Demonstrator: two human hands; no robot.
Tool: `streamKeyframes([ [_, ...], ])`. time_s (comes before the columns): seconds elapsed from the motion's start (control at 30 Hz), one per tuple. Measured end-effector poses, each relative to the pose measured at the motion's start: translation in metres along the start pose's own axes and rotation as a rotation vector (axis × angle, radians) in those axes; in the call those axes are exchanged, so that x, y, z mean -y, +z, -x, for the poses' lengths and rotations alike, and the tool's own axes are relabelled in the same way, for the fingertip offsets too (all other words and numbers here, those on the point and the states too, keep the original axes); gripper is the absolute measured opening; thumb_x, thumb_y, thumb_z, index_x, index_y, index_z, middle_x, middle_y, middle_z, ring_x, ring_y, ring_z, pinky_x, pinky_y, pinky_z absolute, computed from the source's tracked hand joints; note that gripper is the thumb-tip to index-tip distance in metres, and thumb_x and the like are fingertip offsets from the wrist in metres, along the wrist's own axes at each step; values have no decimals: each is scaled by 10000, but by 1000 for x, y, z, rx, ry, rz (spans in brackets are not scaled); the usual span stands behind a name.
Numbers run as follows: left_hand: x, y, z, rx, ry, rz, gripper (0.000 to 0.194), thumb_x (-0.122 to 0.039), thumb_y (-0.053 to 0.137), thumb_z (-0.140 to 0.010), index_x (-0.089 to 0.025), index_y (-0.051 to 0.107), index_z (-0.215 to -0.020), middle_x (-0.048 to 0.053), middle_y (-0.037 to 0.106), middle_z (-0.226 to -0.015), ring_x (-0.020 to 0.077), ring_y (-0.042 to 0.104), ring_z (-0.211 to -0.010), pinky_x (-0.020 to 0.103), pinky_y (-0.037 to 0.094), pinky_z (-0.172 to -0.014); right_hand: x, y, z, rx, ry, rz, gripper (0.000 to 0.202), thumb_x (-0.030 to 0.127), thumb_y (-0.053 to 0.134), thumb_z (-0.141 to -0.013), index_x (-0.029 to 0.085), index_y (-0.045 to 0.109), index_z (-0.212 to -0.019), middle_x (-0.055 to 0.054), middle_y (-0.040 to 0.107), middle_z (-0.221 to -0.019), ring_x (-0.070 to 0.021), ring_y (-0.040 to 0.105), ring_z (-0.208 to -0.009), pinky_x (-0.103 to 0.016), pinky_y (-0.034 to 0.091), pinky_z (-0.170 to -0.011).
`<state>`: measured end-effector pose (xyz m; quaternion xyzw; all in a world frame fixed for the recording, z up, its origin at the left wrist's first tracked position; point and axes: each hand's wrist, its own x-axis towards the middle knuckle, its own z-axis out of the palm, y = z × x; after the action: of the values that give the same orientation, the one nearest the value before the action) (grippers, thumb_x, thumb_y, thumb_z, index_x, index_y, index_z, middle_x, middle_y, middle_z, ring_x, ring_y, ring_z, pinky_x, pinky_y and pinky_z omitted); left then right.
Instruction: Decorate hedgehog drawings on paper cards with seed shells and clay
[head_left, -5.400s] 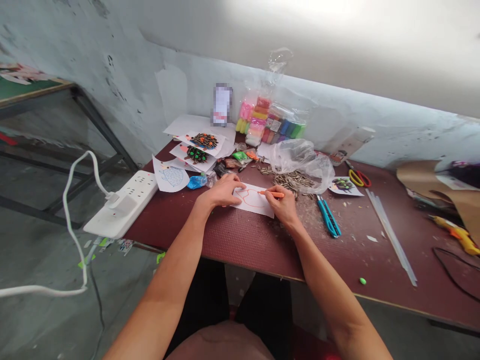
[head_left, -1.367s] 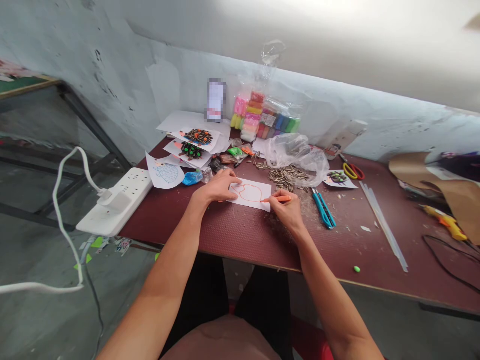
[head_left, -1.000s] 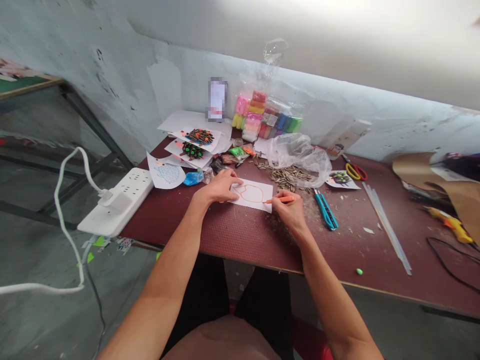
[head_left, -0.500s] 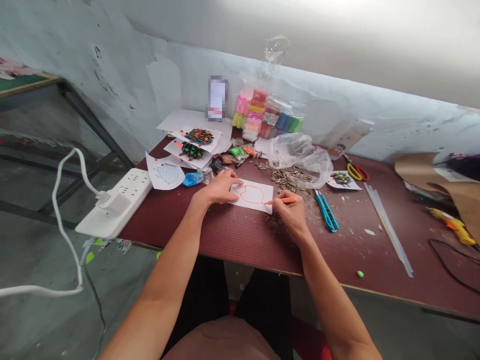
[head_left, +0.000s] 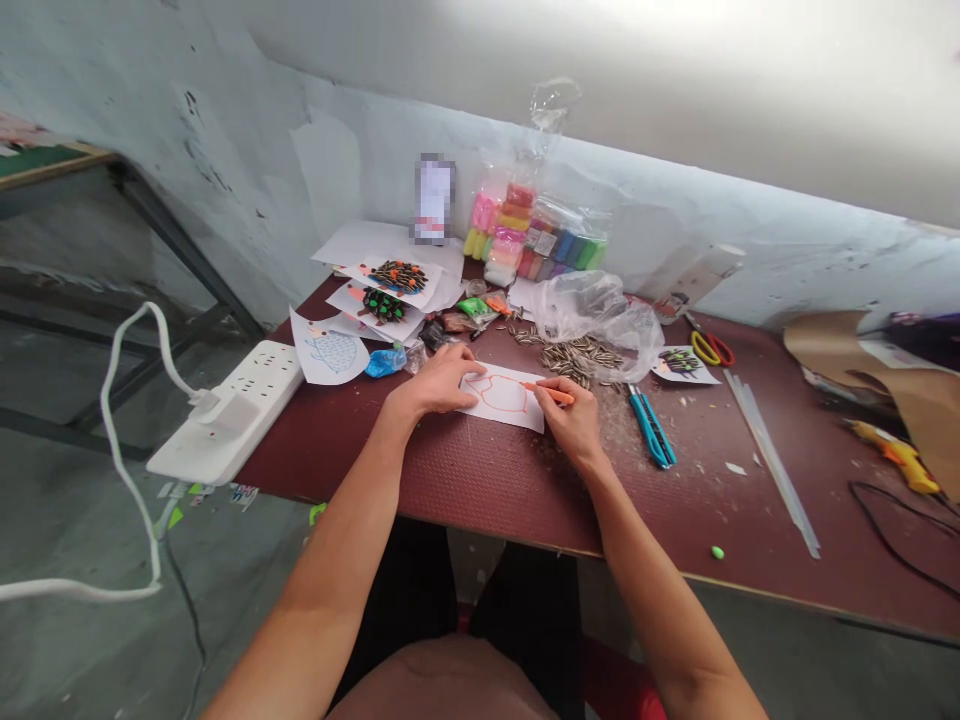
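A small white sheet of paper lies on the dark red table, bearing an orange outline of a rounded body with a pointed end. My left hand rests on the sheet's left end, its fingers apart and pressing it flat. An orange marker is gripped in my right hand, its tip at the upper right of the outline. Just behind the sheet is a pile of striped sunflower seeds, partly under a clear plastic bag.
Hedgehog pictures with seeds and a blue-drawn sheet lie left, beside a white power strip. Packs of coloured clay stand at the wall. Rightward are a teal utility knife, scissors, glue sticks and a yellow glue gun.
My right hand has shifted slightly up and left with the marker, its tip going from the outline's right end to its upper edge. My left hand stays on the paper.
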<state>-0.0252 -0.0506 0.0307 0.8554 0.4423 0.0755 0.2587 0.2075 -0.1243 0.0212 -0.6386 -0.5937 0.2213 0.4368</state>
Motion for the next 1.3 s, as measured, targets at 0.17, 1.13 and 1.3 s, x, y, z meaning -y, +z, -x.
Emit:
streamKeyframes([
  [0.17,-1,-1,0,16,-5,0,606,-297,627,-724,-235,676,-1325,91,523,-1352,315,484,-1241,424,387,-1127,-2,1,-1,10,-6,3,293,459,614,-765,188,725,-775,-53,734,-737,-186,623,-676,-280,452,-645],
  [1.13,-1,-1,0,25,-11,-9,591,-298,628,-740,-233,672,-1326,84,513,-1363,312,471,-1262,413,371,-1136,4,-8,10,-25,-10,24,204,381,560,-685,212,576,-573,4,586,-553,-123,455,-521,-264,331,-535],
  [1.3,-1,-2,0,27,-12,1,590,-291,633,-728,-233,681,-1314,84,515,-1358,312,474,-1245,418,383,-1120,3,-9,11,-4,-17,18,197,369,558,-673,208,573,-560,9,576,-544,-116,442,-511,-259,325,-528],
])
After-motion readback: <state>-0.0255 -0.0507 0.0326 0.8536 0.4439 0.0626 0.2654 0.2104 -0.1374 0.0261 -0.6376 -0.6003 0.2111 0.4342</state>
